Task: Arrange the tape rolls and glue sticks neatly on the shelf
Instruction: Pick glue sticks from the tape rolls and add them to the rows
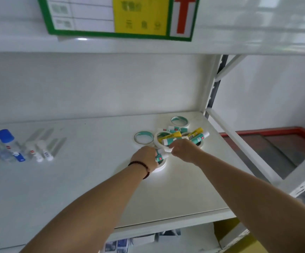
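On the white shelf (175,194) lies a jumble of white tape rolls and green and yellow glue sticks (197,135). One tape roll (144,137) lies flat to the left of the pile, another tape roll (180,121) sits behind it. My left hand (145,157) grips a green-and-white glue stick (160,157) above a flat tape roll (160,168). My right hand (182,149) pinches the rim of a tilted white tape roll (161,143) that has glue sticks lying across it.
At the left of the shelf stand two clear bottles with blue caps (4,143) and two small white tubes (42,151). A green-framed sign (119,17) hangs from the shelf above. The upright post (213,84) bounds the right side. Boxes show on the lower level.
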